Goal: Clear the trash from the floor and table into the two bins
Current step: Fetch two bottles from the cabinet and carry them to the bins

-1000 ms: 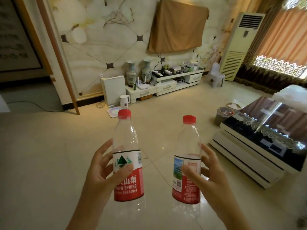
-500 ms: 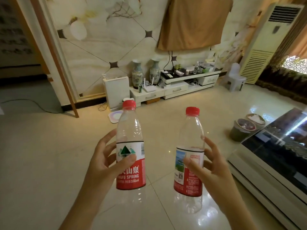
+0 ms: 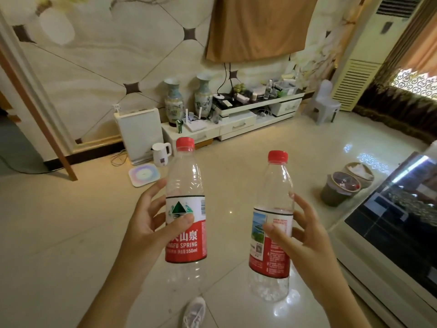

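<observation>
Head view | left hand (image 3: 151,223) gripping an empty red-capped water bottle (image 3: 185,209) upright, thumb curling over its label | right hand (image 3: 305,235) gripping a second empty bottle (image 3: 272,223) upright | two bins (image 3: 340,188) sitting beside the glossy table (image 3: 378,233), well apart from both bottles.

red-capped clear bottles (image 3: 185,207), brown bins (image 3: 338,189)

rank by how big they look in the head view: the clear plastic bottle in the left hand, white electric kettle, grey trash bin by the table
1. Clear plastic bottle, largest, though only because it is nearest the camera.
2. Grey trash bin.
3. White electric kettle, smallest-looking and farthest away.
</observation>
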`<state>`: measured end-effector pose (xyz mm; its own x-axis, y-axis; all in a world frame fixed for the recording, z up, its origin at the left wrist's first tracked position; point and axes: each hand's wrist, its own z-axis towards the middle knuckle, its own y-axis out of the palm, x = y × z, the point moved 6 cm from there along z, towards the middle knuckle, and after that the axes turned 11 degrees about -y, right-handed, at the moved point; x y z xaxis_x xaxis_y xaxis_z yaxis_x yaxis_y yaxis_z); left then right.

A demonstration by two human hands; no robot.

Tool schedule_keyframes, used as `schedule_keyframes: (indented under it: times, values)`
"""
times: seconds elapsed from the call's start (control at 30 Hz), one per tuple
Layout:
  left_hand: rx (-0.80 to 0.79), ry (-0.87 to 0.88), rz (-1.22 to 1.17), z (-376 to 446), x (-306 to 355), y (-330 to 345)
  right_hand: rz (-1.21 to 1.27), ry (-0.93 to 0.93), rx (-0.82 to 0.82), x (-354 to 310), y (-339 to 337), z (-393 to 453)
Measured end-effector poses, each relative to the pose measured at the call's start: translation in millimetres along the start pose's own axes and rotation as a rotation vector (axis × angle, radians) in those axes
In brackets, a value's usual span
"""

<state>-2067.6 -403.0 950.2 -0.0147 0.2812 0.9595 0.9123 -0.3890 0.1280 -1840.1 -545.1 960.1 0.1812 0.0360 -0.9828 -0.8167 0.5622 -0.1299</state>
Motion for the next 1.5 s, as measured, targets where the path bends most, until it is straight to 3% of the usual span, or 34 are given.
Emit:
schedule_keyframes:
  times: [0.47, 1.07, 1.5]
  values:
    - [-0.178, 0.009, 0.056, 246.2, 73.5, 75.2, -0.068, 0.012, 0.203, 21.9, -27.7, 213.2]
    - [-0.204, 0.072, 0.053, 513.4, 125.2, 278.4, -0.050, -0.036, 0.145, 79.7, -152.7, 528.8]
    - [-0.433, -0.019, 0.105, 701.0, 128.0, 437.1, -0.099, 0.009, 0.336, 126.0, -253.0, 678.7]
